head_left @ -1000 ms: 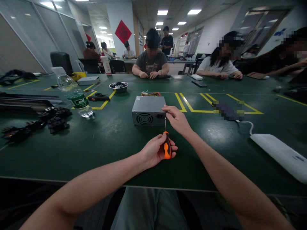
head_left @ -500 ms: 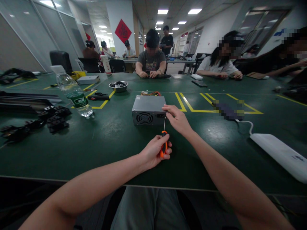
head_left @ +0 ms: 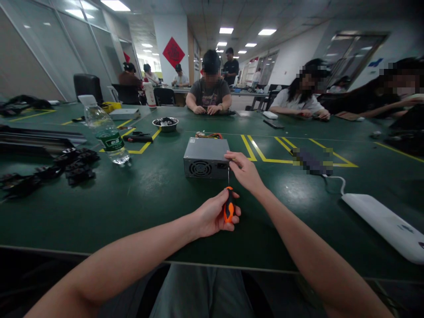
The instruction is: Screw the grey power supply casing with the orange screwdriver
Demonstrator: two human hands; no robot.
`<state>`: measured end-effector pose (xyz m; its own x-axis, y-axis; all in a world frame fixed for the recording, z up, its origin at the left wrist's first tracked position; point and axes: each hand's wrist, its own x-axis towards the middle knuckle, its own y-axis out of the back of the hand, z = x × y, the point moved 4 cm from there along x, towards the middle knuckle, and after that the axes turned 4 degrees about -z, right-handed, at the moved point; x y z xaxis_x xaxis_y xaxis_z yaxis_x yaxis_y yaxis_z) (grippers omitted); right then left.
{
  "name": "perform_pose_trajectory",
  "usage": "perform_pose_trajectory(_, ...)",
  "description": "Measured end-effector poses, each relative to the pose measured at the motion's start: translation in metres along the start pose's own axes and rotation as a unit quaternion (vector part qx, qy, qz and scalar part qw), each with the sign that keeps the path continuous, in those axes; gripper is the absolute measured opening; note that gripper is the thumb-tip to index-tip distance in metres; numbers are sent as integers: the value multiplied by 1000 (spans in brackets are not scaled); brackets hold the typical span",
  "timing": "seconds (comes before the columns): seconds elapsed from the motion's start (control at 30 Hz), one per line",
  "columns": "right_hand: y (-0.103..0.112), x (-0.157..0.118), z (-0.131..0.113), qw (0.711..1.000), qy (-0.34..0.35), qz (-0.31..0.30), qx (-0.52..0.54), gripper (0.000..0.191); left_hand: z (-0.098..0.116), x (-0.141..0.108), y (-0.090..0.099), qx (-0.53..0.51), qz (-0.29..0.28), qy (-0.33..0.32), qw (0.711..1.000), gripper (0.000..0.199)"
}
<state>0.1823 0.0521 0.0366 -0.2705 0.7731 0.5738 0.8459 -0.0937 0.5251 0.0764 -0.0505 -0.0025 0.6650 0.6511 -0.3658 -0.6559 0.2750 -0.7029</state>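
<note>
My left hand [head_left: 215,213] is wrapped round the orange and black handle of a screwdriver [head_left: 229,206]. Its thin shaft points away from me, with the tip at the right end of the near face of a grey computer power supply [head_left: 208,150]. That box lies on the green table, its round fan grille facing me and coloured cables [head_left: 209,135] behind it. With my right hand [head_left: 244,170] I hold the box's near right corner, fingers at the top edge and thumb close to the screwdriver's tip. The screw itself is too small to make out.
A water bottle [head_left: 107,132] leans in view at left, near black cable bundles [head_left: 77,165]. A metal bowl [head_left: 165,125] of small parts stands beyond. At right lie a white power bank [head_left: 380,223] and a phone [head_left: 311,161]. People sit across the table.
The screwdriver handle has turned in my left hand, showing a different side of its orange pattern. My right hand stays at the box's corner. The view has tilted up slightly.
</note>
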Motion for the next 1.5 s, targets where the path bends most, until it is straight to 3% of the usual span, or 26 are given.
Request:
perform_pose_trajectory(0.2, -1, 1, 3, 1000, 0, 0, 2, 27, 3, -1, -2, 2, 41, -60, 997, 20)
perform_pose_trajectory(0.37, -1, 1, 2, 1000, 3, -2, 4, 26, 3, 0, 2, 15, 70, -100, 992, 21)
perform_pose_trajectory(0.47, -1, 0, 1, 1000, 4, -2, 6, 26, 2, 1, 5, 23, 60, -77, 995, 18)
perform_pose_trajectory(0.7, -1, 0, 0, 1000, 2, 0, 2, 26, 0, 1, 3, 31, -12, 0, 999, 33)
perform_pose_trajectory(0.93, 0, 0, 0, 1000, 6, 2, 7, 26, -2, 1, 1, 27, 28, -52, 998, 18)
perform_pose_trajectory(1.07, 0, 0, -2, 1000, 4, 3, 2, 26, -2, -1, -1, 26, 20, -69, 997, 11)
perform_pose_trajectory(1.4, 0, 0, -3, 1000, 0, 3, 3, 26, -1, -4, -2, 14, 36, -63, 997, 29)
perform_pose_trajectory(1.5, 0, 0, -3, 1000, -4, 3, 4, 25, 0, -6, -4, 28, 42, -62, 997, 19)
